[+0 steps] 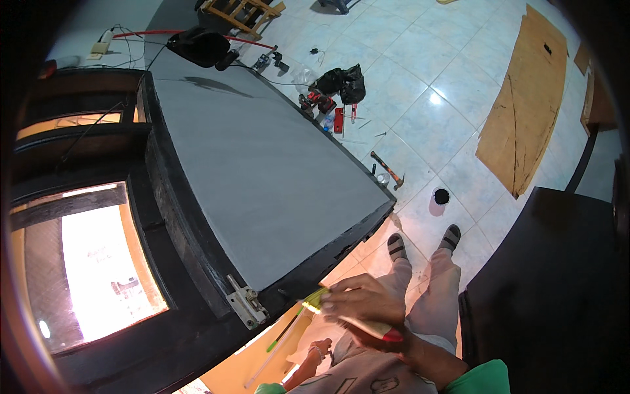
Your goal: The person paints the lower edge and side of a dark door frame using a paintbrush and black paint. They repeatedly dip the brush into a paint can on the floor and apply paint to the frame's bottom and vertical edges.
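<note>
Right hand: the right hand (364, 303) is near the bottom of the view, at the near corner of the panel; its fingers are closed around a paintbrush.
Paintbrush: the paintbrush (351, 315) has yellowish bristles that touch the dark near edge of the panel, a pale wooden handle and a red end that points to the right, toward the person's body.
Left hand: the left hand (320, 347) is lower and a little to the left, near the bottom edge; it is small and partly hidden, so I cannot tell if its fingers are open or closed, or if it holds something.
Panel: the grey panel (262, 164) is large and flat with a dark frame; it runs from the far left to the near corner where the brush is.
Hinge: a metal hinge (244, 302) sits on the near edge of the frame, to the left of the brush.
Floor: the tiled floor (426, 85) is pale; a hammer (387, 169) lies on it, right of the panel, and a red drill (318, 102) lies farther away.
Feet: the person's two feet (423, 241) stand on the tiles, beside the near corner.
</note>
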`<state>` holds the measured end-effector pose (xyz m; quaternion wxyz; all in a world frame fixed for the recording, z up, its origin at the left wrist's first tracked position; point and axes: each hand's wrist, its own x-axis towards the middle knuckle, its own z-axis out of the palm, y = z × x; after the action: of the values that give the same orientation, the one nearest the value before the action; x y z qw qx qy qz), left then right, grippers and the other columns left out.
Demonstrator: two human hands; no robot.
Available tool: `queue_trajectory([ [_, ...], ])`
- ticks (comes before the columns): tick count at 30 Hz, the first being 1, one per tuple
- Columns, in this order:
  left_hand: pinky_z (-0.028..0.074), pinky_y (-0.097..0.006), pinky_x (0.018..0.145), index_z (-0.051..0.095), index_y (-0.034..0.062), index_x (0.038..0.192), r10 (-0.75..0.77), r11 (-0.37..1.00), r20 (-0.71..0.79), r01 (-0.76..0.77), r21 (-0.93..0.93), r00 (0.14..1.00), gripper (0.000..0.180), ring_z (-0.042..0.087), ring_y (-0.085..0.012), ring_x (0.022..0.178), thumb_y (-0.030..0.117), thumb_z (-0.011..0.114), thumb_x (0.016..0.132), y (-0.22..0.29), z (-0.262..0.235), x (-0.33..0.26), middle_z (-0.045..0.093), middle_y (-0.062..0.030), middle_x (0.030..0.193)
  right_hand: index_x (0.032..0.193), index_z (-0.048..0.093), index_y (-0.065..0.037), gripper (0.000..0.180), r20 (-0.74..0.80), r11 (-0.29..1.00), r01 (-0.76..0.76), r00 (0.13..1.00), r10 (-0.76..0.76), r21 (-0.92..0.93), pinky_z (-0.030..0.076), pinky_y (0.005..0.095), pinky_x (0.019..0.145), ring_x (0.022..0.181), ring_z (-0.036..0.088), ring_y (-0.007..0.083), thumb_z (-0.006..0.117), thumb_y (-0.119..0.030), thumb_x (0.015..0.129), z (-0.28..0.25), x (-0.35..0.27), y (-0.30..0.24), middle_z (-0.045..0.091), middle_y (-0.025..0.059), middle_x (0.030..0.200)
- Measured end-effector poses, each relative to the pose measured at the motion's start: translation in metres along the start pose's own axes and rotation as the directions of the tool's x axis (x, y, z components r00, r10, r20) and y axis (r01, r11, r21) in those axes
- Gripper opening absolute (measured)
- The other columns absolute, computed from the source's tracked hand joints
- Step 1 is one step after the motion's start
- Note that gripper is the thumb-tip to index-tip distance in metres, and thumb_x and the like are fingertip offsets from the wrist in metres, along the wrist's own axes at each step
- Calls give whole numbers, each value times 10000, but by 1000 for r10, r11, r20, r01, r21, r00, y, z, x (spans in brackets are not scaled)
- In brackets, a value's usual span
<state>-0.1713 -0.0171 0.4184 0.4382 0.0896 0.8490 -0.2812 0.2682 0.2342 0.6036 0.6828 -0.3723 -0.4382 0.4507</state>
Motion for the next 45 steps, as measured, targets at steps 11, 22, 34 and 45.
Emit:
queue_trajectory([
  [11, 516, -365, 697, 749, 73, 1126, 11, 1000, 13, -11, -16, 1000, 428, 720, -177, 907, 411, 619, 899, 5, 4, -13, 759, -27, 1152, 1021, 776, -110, 244, 130, 993, 52, 991, -38, -108, 557, 362, 917, 1034, 710, 279, 857, -56, 798, -5, -13, 20, 761, 78, 1137],
  [22, 535, -344, 654, 760, 22, 1092, 152, 988, 24, -151, -17, 988, 451, 736, -202, 869, 399, 670, 861, 39, 7, -18, 772, -77, 1065, 1099, 656, 93, 281, -116, 530, -543, 619, 776, 651, 600, 304, 590, 747, 718, 201, 773, -58, 893, -14, -15, 32, 726, 167, 931],
  [34, 575, -376, 905, 770, 25, 1153, 546, 781, 109, -552, 292, 831, 449, 748, -281, 968, 380, 661, 901, 127, 92, -7, 769, -182, 1075, 992, 653, -17, 170, -363, 587, -626, 461, 810, 514, 551, 220, 457, 702, 664, 97, 768, -114, 913, -78, -63, 200, 705, 60, 866],
  [45, 511, -476, 1017, 675, 113, 1316, 475, 572, 114, -405, 714, 872, 642, 637, -350, 1218, 587, 661, 884, 172, 185, -9, 676, -147, 1333, 1072, 678, 71, 243, 11, 484, -584, 645, 764, 652, 549, 244, 476, 632, 656, 109, 774, -79, 906, -24, -11, 107, 709, 96, 885],
])
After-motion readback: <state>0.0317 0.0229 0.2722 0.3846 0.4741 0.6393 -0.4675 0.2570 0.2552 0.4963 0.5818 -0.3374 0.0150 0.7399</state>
